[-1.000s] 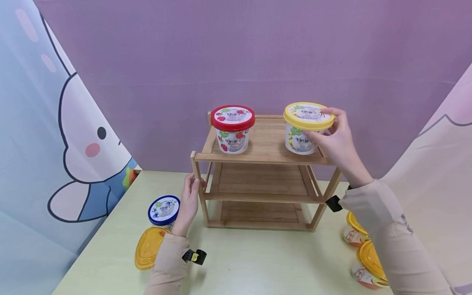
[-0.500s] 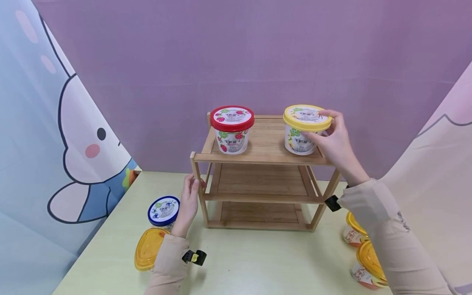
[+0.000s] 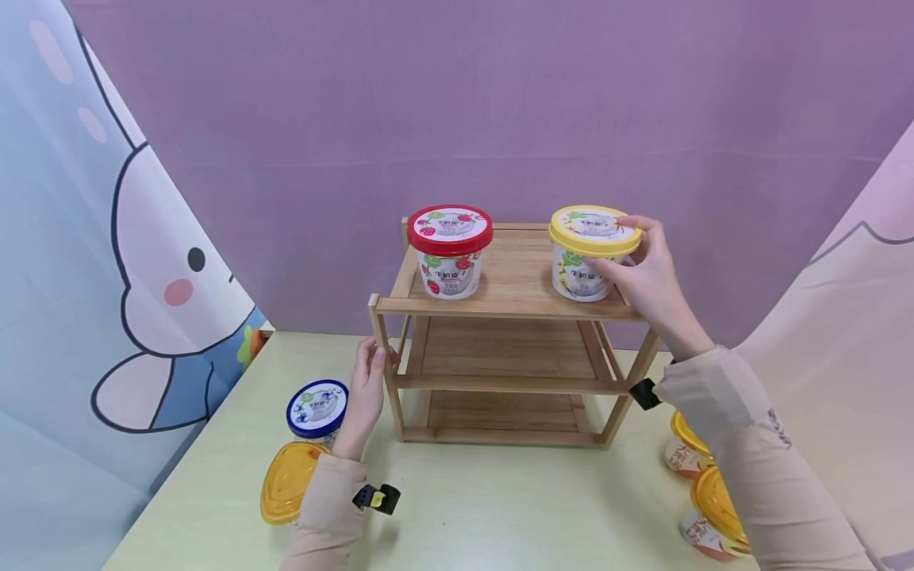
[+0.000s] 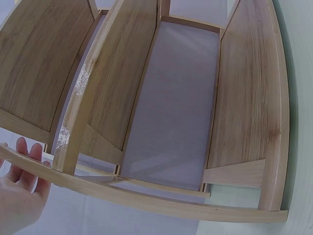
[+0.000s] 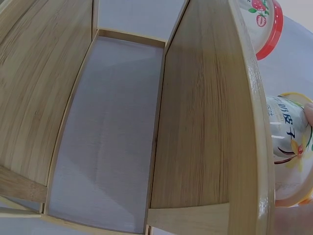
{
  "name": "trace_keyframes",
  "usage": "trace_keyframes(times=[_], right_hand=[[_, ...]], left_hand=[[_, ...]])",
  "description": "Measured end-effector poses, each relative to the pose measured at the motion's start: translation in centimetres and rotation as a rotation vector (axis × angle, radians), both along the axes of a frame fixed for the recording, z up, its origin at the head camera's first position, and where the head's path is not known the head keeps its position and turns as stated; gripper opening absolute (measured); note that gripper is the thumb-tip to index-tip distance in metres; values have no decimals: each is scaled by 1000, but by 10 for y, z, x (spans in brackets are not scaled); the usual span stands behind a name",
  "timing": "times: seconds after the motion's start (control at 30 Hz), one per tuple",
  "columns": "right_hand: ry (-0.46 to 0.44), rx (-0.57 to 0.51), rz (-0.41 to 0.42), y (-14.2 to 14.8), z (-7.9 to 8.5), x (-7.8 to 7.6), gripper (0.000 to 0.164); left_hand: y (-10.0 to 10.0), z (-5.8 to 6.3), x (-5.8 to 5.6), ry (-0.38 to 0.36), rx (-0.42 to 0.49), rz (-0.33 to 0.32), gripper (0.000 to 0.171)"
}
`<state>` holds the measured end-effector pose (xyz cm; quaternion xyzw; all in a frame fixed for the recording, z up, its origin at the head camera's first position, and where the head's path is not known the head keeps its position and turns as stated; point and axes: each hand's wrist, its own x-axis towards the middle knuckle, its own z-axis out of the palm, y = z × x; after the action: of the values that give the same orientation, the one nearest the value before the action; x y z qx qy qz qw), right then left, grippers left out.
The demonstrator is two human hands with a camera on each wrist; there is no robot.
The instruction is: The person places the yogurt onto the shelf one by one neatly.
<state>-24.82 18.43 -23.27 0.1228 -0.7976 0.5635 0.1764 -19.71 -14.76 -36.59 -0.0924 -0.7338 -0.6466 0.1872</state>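
The yellow-lidded tub (image 3: 581, 274) stands upright at the right near part of the top shelf (image 3: 517, 266) of a wooden rack (image 3: 510, 382), and seems to rest on the boards. The person's right hand (image 3: 646, 274) grips it from the right, thumb on the near side under the rim and a finger on top of the lid. The left hand (image 3: 366, 396) holds the rack's left near post (image 3: 392, 388), fingers bent behind the wood. The red-lidded tub (image 3: 451, 274) sits well apart on the same shelf, to the left, while a blue-lidded tub (image 3: 317, 408) is on the counter (image 3: 500, 507) left of the rack. The yellow-lidded tub is probably light enough for one hand, its contents hidden; the wall looks like thin card or plastic that might dent under a hard squeeze, and the smooth surface could slip. The safest hold is likely round the wall just below the rim, since lifting by the lid alone might pop it off.
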Motion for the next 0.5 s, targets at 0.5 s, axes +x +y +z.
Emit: trace_keyframes(times=[0.5], right_hand=[[-8,25,14,4,-1,-1,64]], left_hand=[[0,-1,-1,7,13,-11,23]])
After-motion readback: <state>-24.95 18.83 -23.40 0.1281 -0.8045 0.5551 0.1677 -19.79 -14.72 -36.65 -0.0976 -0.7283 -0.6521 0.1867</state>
